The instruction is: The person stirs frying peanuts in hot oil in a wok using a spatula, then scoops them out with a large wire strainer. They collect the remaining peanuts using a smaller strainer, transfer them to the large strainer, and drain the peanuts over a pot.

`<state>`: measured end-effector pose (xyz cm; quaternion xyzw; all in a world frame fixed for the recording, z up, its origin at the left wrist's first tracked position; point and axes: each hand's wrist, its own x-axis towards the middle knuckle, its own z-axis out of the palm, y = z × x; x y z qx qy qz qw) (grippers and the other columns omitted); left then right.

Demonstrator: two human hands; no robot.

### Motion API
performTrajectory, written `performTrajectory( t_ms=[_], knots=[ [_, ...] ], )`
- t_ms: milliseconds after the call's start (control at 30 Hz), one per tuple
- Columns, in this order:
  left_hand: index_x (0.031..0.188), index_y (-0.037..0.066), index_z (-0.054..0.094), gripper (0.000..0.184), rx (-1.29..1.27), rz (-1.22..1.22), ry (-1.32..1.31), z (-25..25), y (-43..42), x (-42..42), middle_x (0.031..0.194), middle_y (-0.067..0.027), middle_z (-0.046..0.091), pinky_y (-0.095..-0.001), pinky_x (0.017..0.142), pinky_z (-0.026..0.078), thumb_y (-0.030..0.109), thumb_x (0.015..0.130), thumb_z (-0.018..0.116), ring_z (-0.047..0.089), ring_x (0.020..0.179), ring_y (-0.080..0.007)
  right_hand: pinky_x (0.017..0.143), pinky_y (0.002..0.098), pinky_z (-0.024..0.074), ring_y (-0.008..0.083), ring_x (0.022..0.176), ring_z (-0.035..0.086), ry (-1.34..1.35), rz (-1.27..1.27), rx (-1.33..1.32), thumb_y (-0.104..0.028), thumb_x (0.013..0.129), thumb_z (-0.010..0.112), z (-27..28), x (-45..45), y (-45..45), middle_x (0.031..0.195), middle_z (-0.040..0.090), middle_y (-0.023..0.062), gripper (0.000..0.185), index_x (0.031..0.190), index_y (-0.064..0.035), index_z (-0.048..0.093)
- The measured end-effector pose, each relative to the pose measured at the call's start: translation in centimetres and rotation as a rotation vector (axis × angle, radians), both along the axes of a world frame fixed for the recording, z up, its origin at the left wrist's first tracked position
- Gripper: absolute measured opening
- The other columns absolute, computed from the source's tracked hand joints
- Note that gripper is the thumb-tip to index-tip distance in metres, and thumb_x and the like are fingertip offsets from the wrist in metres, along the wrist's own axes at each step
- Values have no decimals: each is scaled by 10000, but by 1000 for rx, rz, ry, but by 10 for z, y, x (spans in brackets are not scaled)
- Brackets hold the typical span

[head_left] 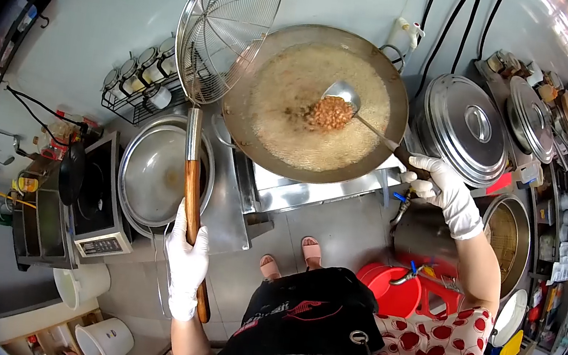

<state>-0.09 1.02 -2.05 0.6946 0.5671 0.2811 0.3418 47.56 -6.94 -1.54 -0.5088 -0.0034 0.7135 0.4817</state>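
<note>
A large wok (pixel 235 109) holds bubbling, pale brown liquid. My right hand (pixel 445 193), in a white glove, is closed round the dark handle of a metal ladle (pixel 344 93) at the wok's right side. The ladle's bowl is over the liquid, with reddish-brown pieces (pixel 330 114) in and just below it. My left hand (pixel 186 260), also gloved in white, is wrapped round the wooden handle of a big wire strainer (pixel 229 24). The strainer stands raised at the wok's left edge, its mesh overlapping the rim from this view.
Left of the wok are a metal basin (pixel 166 175), a rack of jars (pixel 127 108) and an induction cooker (pixel 106 200). On the right stand a lidded pot (pixel 465 127), an open pot (pixel 509 231) and a red bucket (pixel 390 290). White buckets (pixel 105 341) are at the lower left.
</note>
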Motion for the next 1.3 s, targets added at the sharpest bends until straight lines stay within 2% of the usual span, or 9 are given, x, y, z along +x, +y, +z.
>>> performTrajectory(
  t_ms=[167,200,300,333,567,767,900,1067,1300],
  knots=[
    [1425,57,394,550,6,-5,-18,0,1,5,813,-13,547,-203,516,408,-30,902,541,441,573,-49,389,184,265,44,434,382,-836,225,23,-86,907,560,44,-23,-24,672,521,29,355,1248,2,523],
    [1422,56,400,547,15,-8,-13,0,1,6,820,-12,549,-202,522,408,-29,901,542,440,579,-50,501,245,406,150,516,538,-1047,328,50,-87,872,602,63,-31,-30,709,615,91,472,1332,-42,507],
    [1393,11,416,557,-22,13,-18,14,0,16,855,-100,604,-255,664,468,-19,859,571,518,679,-120,667,331,485,295,710,636,-1772,517,380,-98,833,633,69,-24,-61,831,662,166,491,1314,-88,533],
    [1395,11,414,558,-33,21,-15,14,1,18,889,-109,612,-257,694,470,-19,860,570,531,714,-124,771,375,489,373,848,616,-1755,584,239,-99,784,666,90,-32,-67,875,632,202,522,1294,-128,557],
    [1405,14,407,566,-7,13,-59,12,1,22,1087,-156,626,-272,847,459,-24,864,569,583,908,-160,618,393,494,310,684,606,-1969,885,286,-98,719,680,96,-62,-85,775,589,123,524,1238,-130,614],
    [1404,18,408,573,2,19,-23,17,-3,24,1063,-157,625,-276,823,465,-28,855,568,580,869,-168,553,368,488,275,631,603,-2020,747,520,-58,801,544,9,-90,-47,709,582,102,441,1237,-95,603],
    [1408,24,405,588,-69,38,-29,19,-8,18,981,-137,618,-278,775,468,-29,846,570,554,803,-161,557,385,507,301,630,636,-2061,631,508,-90,764,607,-43,-113,-9,805,636,159,501,1263,-82,572],
    [1409,26,404,596,-13,43,-1,21,-12,15,936,-134,608,-281,757,466,-34,841,573,545,776,-169,518,373,497,278,555,607,-2095,545,437,-74,772,577,-72,-124,38,694,595,126,484,1255,-77,584],
    [1406,29,409,591,-17,67,-1,16,-15,11,925,-130,608,-281,752,465,-37,842,571,545,760,-175,422,330,453,201,490,579,-2467,492,414,-74,812,507,-92,-101,94,617,547,72,435,1235,-101,606]
  ],
)
